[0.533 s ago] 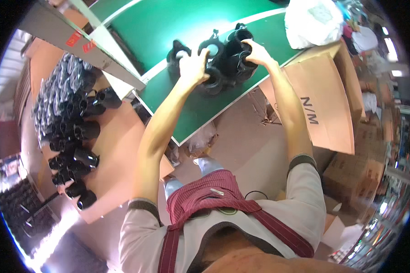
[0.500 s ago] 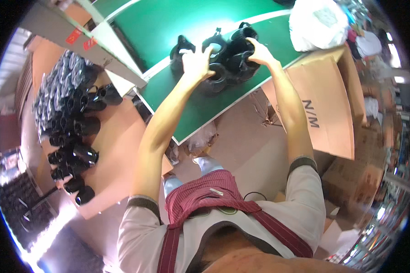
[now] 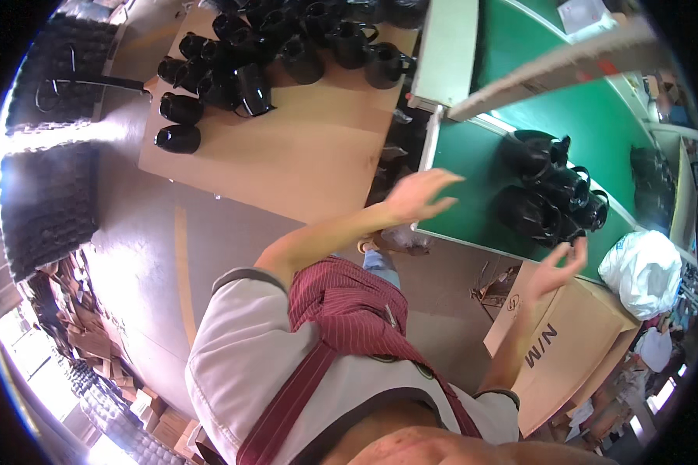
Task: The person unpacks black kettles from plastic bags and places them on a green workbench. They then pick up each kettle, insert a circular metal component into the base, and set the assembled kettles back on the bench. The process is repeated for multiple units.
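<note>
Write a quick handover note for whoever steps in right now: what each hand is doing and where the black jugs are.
Left hand: open, empty, above the near edge of the green table.
Right hand: open, empty, just beside the black jugs.
Done: a cluster of jugs sits together on the green table.
Left: many more jugs wait on the brown board on the floor.

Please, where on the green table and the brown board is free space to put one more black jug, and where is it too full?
The green table is bare between the left hand and the black jugs, and beyond them. The jug cluster near the right hand is crowded. The brown board is bare along its near half; its far edge is packed with dark jugs.
</note>
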`<state>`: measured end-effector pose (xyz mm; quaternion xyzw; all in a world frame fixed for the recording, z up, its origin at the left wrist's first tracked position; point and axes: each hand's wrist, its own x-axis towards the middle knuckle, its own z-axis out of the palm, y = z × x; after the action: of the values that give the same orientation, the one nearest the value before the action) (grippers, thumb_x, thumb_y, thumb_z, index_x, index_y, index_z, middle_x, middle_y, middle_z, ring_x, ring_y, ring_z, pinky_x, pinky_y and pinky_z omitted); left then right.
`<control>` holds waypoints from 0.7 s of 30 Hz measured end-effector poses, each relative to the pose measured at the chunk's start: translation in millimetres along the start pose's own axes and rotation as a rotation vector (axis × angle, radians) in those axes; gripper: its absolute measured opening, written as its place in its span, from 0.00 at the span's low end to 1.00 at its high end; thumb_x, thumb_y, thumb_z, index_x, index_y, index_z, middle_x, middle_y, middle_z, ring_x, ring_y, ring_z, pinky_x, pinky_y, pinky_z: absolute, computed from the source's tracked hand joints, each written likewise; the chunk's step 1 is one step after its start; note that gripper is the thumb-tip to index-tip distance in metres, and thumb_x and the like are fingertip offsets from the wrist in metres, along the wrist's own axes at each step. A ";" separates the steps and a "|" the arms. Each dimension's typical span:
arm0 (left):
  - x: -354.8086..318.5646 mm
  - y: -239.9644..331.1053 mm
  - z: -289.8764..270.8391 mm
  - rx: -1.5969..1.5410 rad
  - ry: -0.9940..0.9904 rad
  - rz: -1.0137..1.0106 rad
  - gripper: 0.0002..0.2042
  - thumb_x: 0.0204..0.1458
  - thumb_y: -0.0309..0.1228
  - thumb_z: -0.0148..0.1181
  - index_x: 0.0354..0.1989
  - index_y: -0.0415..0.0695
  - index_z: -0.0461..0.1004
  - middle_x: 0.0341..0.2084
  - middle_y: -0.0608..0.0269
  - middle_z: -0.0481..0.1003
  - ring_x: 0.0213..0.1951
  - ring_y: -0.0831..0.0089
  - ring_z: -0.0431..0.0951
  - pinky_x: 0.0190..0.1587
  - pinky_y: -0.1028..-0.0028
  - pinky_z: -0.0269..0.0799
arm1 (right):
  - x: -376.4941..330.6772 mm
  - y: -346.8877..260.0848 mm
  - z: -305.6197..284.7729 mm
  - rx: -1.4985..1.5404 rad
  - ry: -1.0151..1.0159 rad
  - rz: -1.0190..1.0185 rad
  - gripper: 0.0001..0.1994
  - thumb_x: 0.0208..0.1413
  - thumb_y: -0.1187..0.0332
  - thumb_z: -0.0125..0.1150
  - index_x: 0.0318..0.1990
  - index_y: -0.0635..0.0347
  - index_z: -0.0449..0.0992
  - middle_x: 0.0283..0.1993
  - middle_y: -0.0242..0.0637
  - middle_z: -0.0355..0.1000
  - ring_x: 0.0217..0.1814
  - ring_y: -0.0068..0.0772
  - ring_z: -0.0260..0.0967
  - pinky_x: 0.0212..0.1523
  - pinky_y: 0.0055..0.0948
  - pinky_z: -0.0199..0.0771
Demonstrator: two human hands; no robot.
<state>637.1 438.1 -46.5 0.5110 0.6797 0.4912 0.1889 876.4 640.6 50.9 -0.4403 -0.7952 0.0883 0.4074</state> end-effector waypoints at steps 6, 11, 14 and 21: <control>-200.5 -256.2 -131.9 0.816 -0.080 -0.481 0.26 0.57 0.37 0.62 0.65 0.50 0.66 0.61 0.51 0.69 0.61 0.49 0.69 0.57 0.57 0.73 | -95.3 -177.3 174.4 0.354 -0.754 -0.561 0.17 0.59 0.77 0.60 0.56 0.61 0.74 0.63 0.47 0.69 0.63 0.51 0.69 0.61 0.42 0.71; -166.1 -326.0 -271.3 0.841 0.130 -0.712 0.42 0.47 0.25 0.64 0.73 0.57 0.54 0.70 0.61 0.56 0.70 0.44 0.54 0.61 0.51 0.69 | -55.6 -220.7 421.6 0.029 -0.613 -0.657 0.26 0.62 0.76 0.55 0.68 0.56 0.62 0.72 0.44 0.59 0.73 0.49 0.59 0.67 0.42 0.66; -153.5 -379.5 -306.6 1.158 0.054 -0.578 0.42 0.47 0.21 0.61 0.73 0.61 0.56 0.73 0.70 0.52 0.70 0.38 0.51 0.59 0.48 0.69 | -20.2 -245.1 501.0 -0.262 -0.631 -0.965 0.37 0.57 0.79 0.53 0.75 0.49 0.51 0.76 0.37 0.53 0.76 0.44 0.53 0.69 0.40 0.64; -128.4 -430.2 -348.8 1.211 0.096 -0.434 0.41 0.45 0.22 0.63 0.70 0.66 0.60 0.73 0.75 0.51 0.64 0.34 0.62 0.44 0.60 0.84 | 11.7 -276.4 561.1 -0.727 -0.655 -1.673 0.43 0.57 0.75 0.54 0.78 0.42 0.41 0.74 0.31 0.59 0.78 0.34 0.51 0.75 0.43 0.52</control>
<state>205.8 161.5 -292.6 0.3553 0.9322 -0.0066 -0.0686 292.3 607.2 -170.6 0.2151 -0.9043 -0.3632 -0.0642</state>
